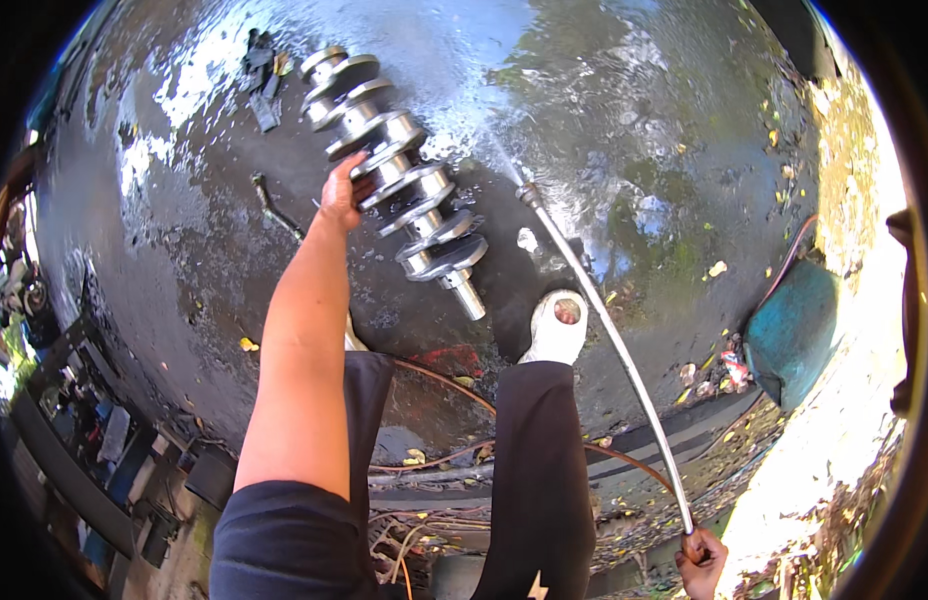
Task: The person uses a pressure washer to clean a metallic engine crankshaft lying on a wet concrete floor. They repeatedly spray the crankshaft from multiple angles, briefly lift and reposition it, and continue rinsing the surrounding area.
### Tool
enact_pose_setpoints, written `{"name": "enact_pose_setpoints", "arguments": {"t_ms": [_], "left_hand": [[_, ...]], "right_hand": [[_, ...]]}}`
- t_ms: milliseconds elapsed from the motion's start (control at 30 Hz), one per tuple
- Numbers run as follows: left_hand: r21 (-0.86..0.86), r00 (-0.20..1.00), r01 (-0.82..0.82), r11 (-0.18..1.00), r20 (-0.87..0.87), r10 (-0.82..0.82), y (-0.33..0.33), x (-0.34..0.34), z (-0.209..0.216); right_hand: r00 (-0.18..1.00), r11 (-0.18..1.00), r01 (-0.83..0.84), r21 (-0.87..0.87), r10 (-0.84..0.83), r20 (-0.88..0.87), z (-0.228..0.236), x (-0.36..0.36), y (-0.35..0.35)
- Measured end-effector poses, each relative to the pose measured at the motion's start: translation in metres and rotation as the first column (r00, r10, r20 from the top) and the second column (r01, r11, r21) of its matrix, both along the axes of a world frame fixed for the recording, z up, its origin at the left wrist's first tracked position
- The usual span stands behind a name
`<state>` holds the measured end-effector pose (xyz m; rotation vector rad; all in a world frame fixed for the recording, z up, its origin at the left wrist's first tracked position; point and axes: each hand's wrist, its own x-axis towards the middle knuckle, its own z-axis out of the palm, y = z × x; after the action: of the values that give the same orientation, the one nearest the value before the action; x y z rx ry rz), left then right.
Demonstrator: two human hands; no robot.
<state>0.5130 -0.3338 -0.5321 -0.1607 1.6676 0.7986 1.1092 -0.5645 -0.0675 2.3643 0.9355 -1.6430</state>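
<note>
A shiny steel crankshaft point(394, 165) slants across the wet ground ahead of my feet, its narrow end toward me. My left hand point(342, 192) grips it at the left side near the middle, fingers curled over one of its webs. Low on the right, my right hand point(702, 565) is closed around the near end of a long metal spray lance point(614, 330). The lance reaches forward to a nozzle point(527, 190) right of the crankshaft. From its tip a white water spray point(504, 160) shoots forward and slightly left, apart from the crankshaft in this view.
Puddles cover much of the dark ground point(214, 290). Dark scraps point(264, 80) and a short bent metal piece point(274, 208) lie left of the crankshaft. An orange hose point(449, 388) crosses near my shoes. A teal container point(796, 332) stands right; machine parts point(104, 440) crowd the left.
</note>
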Motion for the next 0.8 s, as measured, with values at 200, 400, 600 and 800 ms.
{"name": "enact_pose_setpoints", "arguments": {"t_ms": [200,400,600,800], "left_hand": [[-0.033,0.99,-0.06,0.998,-0.127,0.056,0.007,-0.001,-0.006],[0.038,0.981,0.031,0.999,-0.19,-0.024,0.001,-0.003,-0.013],[-0.217,-0.023,0.958,0.188,-0.71,-0.704,0.002,-0.043,0.035],[-0.531,-0.108,0.839,0.115,-0.37,-0.923,0.026,-0.011,0.041]], "right_hand": [[0.978,0.975,0.195,0.107,-0.201,0.051,-0.022,0.006,-0.012],[0.988,0.985,0.148,0.085,-0.15,0.019,-0.041,0.008,-0.001],[0.99,0.985,0.116,0.13,-0.125,0.063,-0.045,0.0,-0.003],[0.993,0.993,0.059,0.099,-0.068,0.096,-0.051,-0.019,-0.002]]}}
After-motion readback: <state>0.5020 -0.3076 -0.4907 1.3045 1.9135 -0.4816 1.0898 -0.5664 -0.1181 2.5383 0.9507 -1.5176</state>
